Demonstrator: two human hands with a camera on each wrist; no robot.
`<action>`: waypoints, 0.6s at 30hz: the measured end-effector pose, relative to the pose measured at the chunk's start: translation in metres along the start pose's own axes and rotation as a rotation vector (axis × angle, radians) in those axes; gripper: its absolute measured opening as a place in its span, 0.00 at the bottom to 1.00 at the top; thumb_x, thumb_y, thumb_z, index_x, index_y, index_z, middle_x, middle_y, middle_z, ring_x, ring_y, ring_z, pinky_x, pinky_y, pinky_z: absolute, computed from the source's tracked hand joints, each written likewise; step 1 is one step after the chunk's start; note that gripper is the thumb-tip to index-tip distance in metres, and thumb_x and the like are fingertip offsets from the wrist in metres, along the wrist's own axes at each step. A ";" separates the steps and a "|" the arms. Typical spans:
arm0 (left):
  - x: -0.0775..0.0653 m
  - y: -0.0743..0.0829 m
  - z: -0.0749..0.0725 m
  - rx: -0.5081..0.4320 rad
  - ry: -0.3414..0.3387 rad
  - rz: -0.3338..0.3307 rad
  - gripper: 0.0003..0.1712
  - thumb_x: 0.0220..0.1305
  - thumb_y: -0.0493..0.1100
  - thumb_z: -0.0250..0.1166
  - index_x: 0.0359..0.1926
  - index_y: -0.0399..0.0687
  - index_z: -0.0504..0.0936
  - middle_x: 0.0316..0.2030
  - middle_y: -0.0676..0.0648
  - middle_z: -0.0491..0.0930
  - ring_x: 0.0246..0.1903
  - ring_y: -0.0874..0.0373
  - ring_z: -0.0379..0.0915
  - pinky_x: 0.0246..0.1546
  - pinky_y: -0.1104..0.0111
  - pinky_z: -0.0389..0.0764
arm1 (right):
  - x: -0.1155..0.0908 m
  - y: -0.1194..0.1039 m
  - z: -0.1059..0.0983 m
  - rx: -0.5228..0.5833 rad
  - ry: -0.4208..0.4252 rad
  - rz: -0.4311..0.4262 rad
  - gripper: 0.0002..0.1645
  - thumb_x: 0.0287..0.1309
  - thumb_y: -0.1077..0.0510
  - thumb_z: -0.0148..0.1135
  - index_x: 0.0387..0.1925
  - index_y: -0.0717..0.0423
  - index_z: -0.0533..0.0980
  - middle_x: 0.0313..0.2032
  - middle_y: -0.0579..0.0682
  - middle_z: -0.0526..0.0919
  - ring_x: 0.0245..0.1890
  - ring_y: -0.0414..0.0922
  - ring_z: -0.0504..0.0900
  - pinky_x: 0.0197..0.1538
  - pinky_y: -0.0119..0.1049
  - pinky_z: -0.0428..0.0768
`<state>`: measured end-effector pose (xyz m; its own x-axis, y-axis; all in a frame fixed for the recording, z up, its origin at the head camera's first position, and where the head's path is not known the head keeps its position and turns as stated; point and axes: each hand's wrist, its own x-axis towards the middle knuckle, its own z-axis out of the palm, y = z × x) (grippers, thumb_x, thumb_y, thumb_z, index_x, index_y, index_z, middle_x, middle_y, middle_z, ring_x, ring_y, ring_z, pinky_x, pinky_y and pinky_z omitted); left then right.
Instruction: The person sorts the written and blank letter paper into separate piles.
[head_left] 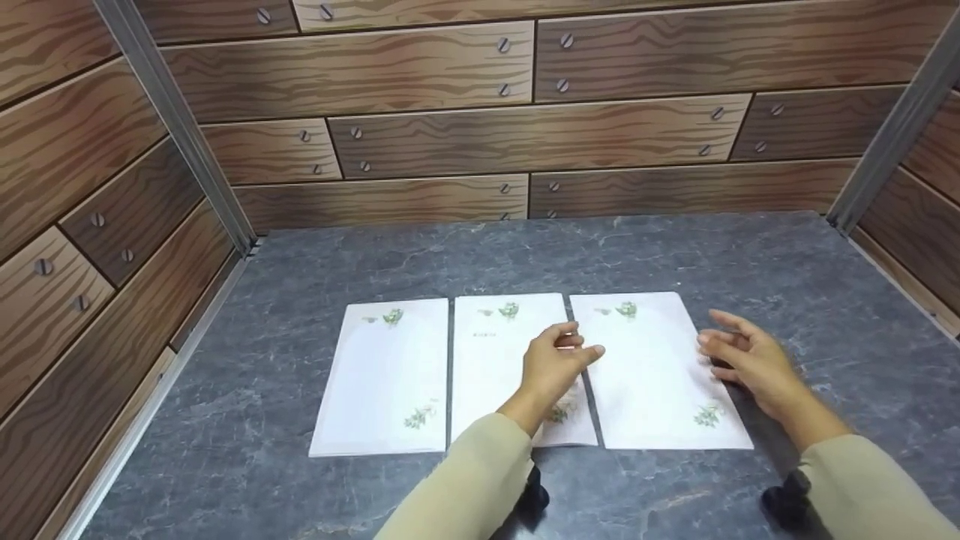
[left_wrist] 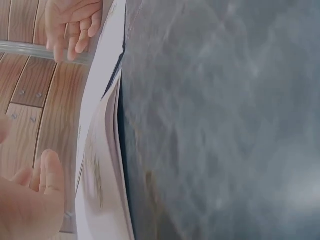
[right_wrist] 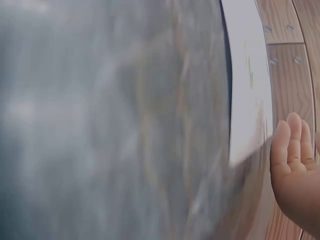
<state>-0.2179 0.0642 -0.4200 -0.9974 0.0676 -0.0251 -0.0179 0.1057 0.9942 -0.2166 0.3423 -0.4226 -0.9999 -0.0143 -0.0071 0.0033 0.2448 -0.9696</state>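
Three white paper stacks with small green leaf prints lie side by side: the left stack [head_left: 382,375], the middle stack [head_left: 487,375] and the right stack [head_left: 645,375]. Above the gap between the middle and right stacks is my left hand [head_left: 553,367], fingers loosely bent and holding nothing. My right hand [head_left: 757,367] hovers at the right edge of the right stack, its fingers relaxed; whether they touch the paper I cannot tell. In the left wrist view the near edge of a paper stack [left_wrist: 102,165] looks slightly parted into layers. Short printed text marks the middle stack.
The papers lie on a dark grey marbled tabletop [head_left: 300,262]. Wood-plank patterned walls [head_left: 435,142] stand at the back and both sides, with grey metal posts [head_left: 180,127] in the corners. Dark straps [head_left: 532,499] show under both wrists.
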 end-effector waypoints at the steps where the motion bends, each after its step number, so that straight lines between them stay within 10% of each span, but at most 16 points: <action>1: 0.001 0.000 -0.002 -0.013 -0.009 0.006 0.32 0.53 0.44 0.73 0.58 0.40 0.75 0.43 0.47 0.78 0.40 0.60 0.76 0.39 0.70 0.80 | 0.001 -0.001 0.003 0.003 0.007 -0.005 0.46 0.63 0.51 0.61 0.71 0.65 0.50 0.44 0.37 0.77 0.41 0.33 0.79 0.41 0.33 0.82; 9: 0.005 -0.003 -0.023 -0.018 -0.057 0.074 0.41 0.52 0.46 0.74 0.65 0.42 0.68 0.52 0.44 0.74 0.49 0.54 0.73 0.45 0.68 0.78 | 0.004 -0.009 0.032 -0.031 0.031 -0.007 0.49 0.63 0.47 0.60 0.73 0.60 0.46 0.62 0.63 0.64 0.42 0.29 0.75 0.44 0.32 0.79; 18: 0.011 0.000 -0.060 0.063 -0.033 0.086 0.46 0.52 0.48 0.74 0.69 0.44 0.63 0.59 0.42 0.70 0.58 0.48 0.66 0.55 0.62 0.73 | 0.010 -0.020 0.068 -0.048 0.054 -0.036 0.49 0.63 0.48 0.60 0.74 0.56 0.43 0.66 0.64 0.58 0.56 0.48 0.67 0.53 0.41 0.71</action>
<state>-0.2334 0.0049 -0.4140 -0.9922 0.1116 0.0554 0.0730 0.1604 0.9844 -0.2258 0.2717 -0.4199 -0.9987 0.0277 0.0420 -0.0321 0.2916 -0.9560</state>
